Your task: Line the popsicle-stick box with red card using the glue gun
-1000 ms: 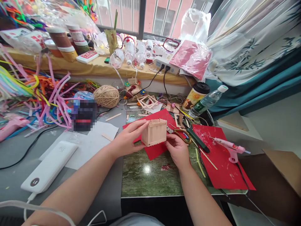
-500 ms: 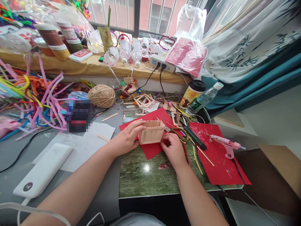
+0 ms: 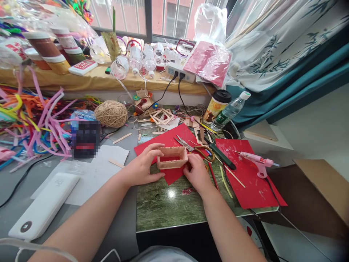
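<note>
A small open box of wooden craft sticks (image 3: 172, 157) rests mouth-up on a sheet of red paper (image 3: 167, 141) over the green marbled board (image 3: 169, 203). My left hand (image 3: 143, 166) wraps its fingers round the box's left side and far edge. My right hand (image 3: 196, 171) pinches the box's right end with curled fingers. Red paper shows through the box's inside.
Scissors (image 3: 197, 149), a pink glue gun (image 3: 255, 160) on another red sheet (image 3: 249, 182), a cup (image 3: 216, 106) and a water bottle (image 3: 229, 111) lie to the right. A twine ball (image 3: 111, 113), pipe cleaners (image 3: 40, 116), white paper (image 3: 92, 171) and a white power bank (image 3: 43, 207) lie left.
Both hands have lowered the stick box from its raised, side-on position and tipped it so its mouth faces up on the red paper.
</note>
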`<state>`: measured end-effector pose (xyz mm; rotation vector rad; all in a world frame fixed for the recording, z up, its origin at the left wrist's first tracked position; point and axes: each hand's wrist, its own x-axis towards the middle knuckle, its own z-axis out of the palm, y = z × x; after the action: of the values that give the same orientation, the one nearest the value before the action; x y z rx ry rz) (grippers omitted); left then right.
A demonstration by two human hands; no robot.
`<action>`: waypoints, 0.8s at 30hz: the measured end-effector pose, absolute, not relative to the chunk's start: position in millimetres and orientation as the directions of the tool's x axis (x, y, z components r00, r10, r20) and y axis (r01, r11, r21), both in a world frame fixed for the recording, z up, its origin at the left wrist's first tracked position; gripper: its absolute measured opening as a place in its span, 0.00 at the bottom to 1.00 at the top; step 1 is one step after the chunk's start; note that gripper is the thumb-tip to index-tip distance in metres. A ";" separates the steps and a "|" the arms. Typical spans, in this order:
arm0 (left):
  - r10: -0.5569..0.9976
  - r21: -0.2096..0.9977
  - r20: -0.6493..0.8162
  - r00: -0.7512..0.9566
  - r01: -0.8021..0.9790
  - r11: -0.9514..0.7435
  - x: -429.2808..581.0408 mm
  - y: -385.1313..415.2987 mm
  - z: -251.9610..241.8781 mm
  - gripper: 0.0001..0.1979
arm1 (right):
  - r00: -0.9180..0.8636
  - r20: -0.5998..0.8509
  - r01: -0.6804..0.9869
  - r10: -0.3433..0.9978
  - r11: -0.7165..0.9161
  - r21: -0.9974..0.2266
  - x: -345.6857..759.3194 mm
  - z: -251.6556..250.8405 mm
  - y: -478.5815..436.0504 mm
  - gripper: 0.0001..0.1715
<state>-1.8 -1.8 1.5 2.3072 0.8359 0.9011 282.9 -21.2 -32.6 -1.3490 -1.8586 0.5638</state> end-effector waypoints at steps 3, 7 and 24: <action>0.726 0.652 0.415 0.548 0.377 -0.658 -3.4 -0.7 1.0 0.38 | -0.120 0.353 0.530 0.928 0.361 -0.767 281.9 -27.4 -29.5 0.28; 0.767 0.615 0.323 0.554 0.493 -0.615 -10.5 1.9 5.0 0.41 | -0.152 0.299 0.195 0.942 0.325 -0.925 278.3 -23.5 -37.0 0.52; 0.835 0.866 0.500 -0.230 0.138 -0.481 -34.4 16.5 20.2 0.22 | -0.238 0.143 0.217 0.961 0.196 -0.956 280.1 -44.8 -28.6 0.44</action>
<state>-34.4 16.5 20.2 1.5124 1.1724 1.7628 280.1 -28.6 -44.8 -1.1357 -1.6290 1.1121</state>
